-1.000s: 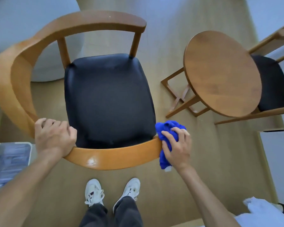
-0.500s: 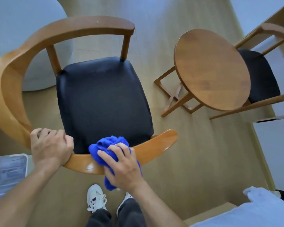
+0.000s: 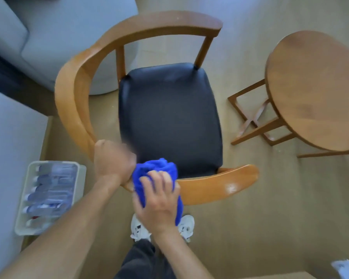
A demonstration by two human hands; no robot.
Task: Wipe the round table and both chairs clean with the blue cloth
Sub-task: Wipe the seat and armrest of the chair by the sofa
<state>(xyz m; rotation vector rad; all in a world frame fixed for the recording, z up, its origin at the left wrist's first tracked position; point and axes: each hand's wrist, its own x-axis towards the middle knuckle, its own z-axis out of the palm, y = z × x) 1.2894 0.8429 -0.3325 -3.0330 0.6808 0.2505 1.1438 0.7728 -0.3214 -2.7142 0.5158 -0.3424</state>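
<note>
A wooden armchair (image 3: 216, 186) with a curved rail and a black padded seat (image 3: 169, 117) stands right below me. My left hand (image 3: 112, 160) grips the near part of the rail, fingers curled over it. Beside it my right hand (image 3: 159, 200) presses the bunched blue cloth (image 3: 155, 174) down on the same rail, touching my left hand. The round wooden table (image 3: 314, 89) stands to the right on the floor, apart from the chair. The second chair is out of view.
A grey sofa (image 3: 48, 37) fills the upper left. A clear plastic tray (image 3: 48, 194) of bottles sits on the floor at the left, next to a pale surface. My white shoes (image 3: 141, 228) stand under the chair rail. Beige floor lies open between chair and table.
My right hand slid the blue cloth leftward along the near rail, from its right end until it meets my left hand. The view shifted so the chair sits further right.
</note>
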